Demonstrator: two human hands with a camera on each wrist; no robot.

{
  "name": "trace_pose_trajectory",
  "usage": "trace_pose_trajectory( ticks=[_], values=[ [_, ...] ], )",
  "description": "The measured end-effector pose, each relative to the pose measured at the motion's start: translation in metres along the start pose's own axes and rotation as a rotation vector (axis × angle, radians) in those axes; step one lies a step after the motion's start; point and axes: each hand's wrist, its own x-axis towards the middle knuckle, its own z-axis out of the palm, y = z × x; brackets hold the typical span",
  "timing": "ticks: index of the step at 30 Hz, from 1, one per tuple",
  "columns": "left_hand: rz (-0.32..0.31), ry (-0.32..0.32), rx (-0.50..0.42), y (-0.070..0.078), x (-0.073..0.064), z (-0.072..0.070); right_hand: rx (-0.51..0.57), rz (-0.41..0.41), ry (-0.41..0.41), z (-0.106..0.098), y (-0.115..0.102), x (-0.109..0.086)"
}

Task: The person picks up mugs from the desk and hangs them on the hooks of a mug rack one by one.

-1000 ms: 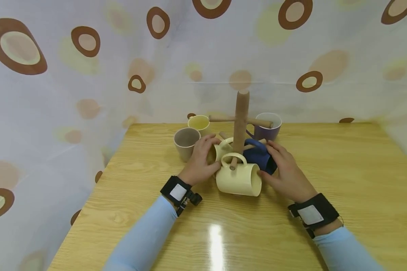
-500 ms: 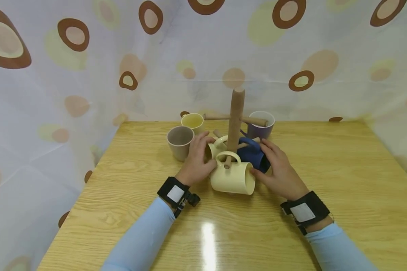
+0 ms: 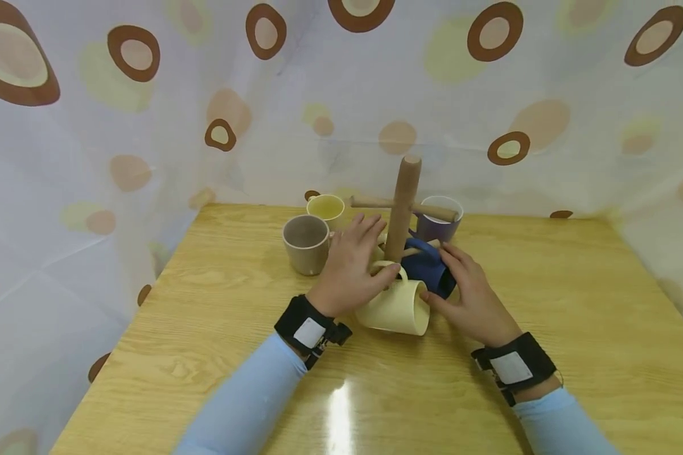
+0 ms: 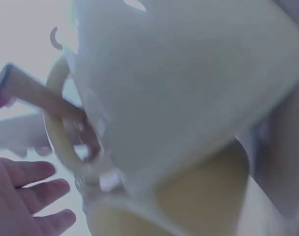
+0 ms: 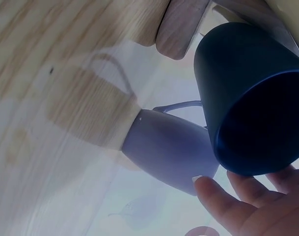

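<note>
Spotted cloth (image 3: 341, 82) hangs behind the tabletop (image 3: 580, 303), whose wood grain runs wide on either side of the mugs gathered toward its back edge. Round wooden pegs cross the upright stand (image 3: 403, 215). A glossy cream mug (image 3: 398, 309) lies sideways in front, a peg through its handle; a blue mug (image 3: 428, 265) tilts beside it. Grey (image 3: 307, 249), yellow (image 3: 326, 208) and purple mugs (image 3: 437, 229) stand around. Left hand (image 3: 350, 272): fingers straight and apart, thumb across the cream handle. Right hand (image 3: 475, 294): loosely extended fingers touch the blue rim — thumb by the cream mouth.
</note>
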Motion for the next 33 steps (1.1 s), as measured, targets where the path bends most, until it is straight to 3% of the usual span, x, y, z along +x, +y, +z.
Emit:
trace_pose_trajectory(
  ticks=[3, 7, 14, 19, 25, 33],
  values=[
    [-0.040, -0.052, 0.030, 0.011, 0.002, 0.005, 0.013, 0.008, -0.006, 0.001, 0.000, -0.005],
    [-0.088, -0.059, 0.032, 0.021, 0.005, 0.010, 0.012, 0.016, -0.024, -0.005, 0.004, -0.010],
    [-0.091, -0.027, 0.035, 0.032, 0.017, 0.018, 0.057, -0.064, -0.016, -0.031, 0.019, -0.006],
    [-0.097, -0.055, 0.015, 0.040, 0.014, 0.027, 0.123, -0.104, 0.029, -0.048, 0.033, -0.001],
    [-0.101, -0.052, -0.013, 0.044, 0.015, 0.033, 0.047, -0.093, -0.006, -0.077, 0.047, 0.038],
    [-0.100, -0.034, -0.027, 0.045, 0.018, 0.035, -0.269, -0.128, -0.191, -0.092, 0.061, 0.099]
  ],
)
